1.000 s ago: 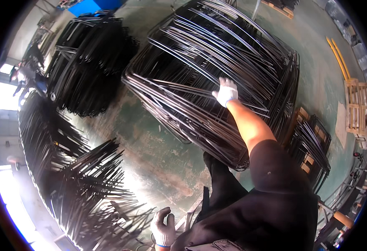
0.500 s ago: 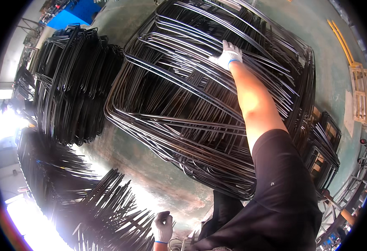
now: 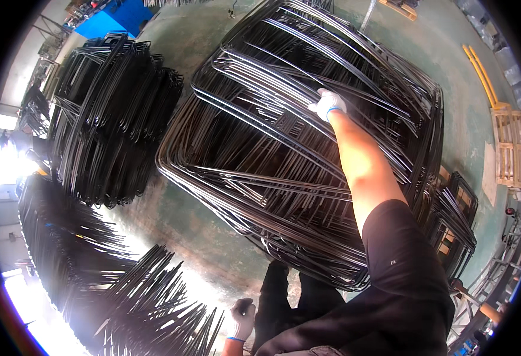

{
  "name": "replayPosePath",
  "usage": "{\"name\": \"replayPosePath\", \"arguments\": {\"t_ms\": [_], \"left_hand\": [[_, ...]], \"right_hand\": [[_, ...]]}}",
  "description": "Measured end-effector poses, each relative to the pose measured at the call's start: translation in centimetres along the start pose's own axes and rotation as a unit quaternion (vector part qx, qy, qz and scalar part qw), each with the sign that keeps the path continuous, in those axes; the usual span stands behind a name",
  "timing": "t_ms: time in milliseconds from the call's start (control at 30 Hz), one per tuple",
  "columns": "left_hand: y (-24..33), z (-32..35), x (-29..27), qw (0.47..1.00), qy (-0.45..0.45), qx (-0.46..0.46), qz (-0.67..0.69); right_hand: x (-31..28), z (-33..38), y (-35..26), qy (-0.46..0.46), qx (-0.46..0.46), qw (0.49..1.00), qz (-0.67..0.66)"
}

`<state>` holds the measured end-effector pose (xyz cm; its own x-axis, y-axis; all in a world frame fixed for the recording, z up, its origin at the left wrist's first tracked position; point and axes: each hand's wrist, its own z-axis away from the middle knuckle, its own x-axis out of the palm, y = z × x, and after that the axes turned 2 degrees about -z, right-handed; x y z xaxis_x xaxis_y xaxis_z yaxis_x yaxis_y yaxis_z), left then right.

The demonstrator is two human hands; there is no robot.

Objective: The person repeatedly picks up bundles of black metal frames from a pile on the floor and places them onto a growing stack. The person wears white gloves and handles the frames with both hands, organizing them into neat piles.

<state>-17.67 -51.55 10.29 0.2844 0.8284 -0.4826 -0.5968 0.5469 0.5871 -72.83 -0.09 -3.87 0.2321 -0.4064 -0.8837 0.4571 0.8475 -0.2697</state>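
My right hand, in a white knit glove with a blue cuff, reaches over a large pile of bent metal tube frames. Its fingers close around a shiny tube near the middle of the pile; the grip's underside is hidden. Rounded corners and long parallel bars show that the frames lie overlapped at differing angles. Low in the view, my left hand is held near my leg, apart from the pile. That gloved hand has curled fingers with dark fingertips, and nothing shows in it.
A second stack of black frames stands at the left. Loose rods spread their ends toward me at lower left. A blue box is at far left, a wooden pallet with yellow bars at right. More frames lie behind my right arm.
My right hand has come nearer to me along the pile, its fingers now more bent. My left hand has shifted slightly right. The view has shifted, and more of my legs shows.
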Motion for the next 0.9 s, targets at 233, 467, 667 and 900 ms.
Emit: {"name": "replayPosePath", "arguments": {"t_ms": [233, 467, 667, 900], "left_hand": [[-5.0, -5.3, 0.3, 0.999, -0.030, -0.004, -0.026], [-6.6, -8.1, 0.3, 0.996, 0.017, -0.057, 0.070], [-6.0, -6.6, 3.0, 0.996, -0.034, -0.066, 0.041], [-5.0, -8.4, 4.3, 0.996, -0.065, -0.032, -0.052]], "right_hand": [[-3.1, 2.8, -1.5, 0.163, -0.076, 0.983, -0.022], [-0.7, -0.8, -1.6, 0.153, 0.001, 0.987, 0.057], [-4.5, -1.0, -1.8, 0.084, 0.014, 0.995, 0.054], [-2.8, -1.7, 0.0, 0.075, -0.049, 0.995, 0.034]]}}
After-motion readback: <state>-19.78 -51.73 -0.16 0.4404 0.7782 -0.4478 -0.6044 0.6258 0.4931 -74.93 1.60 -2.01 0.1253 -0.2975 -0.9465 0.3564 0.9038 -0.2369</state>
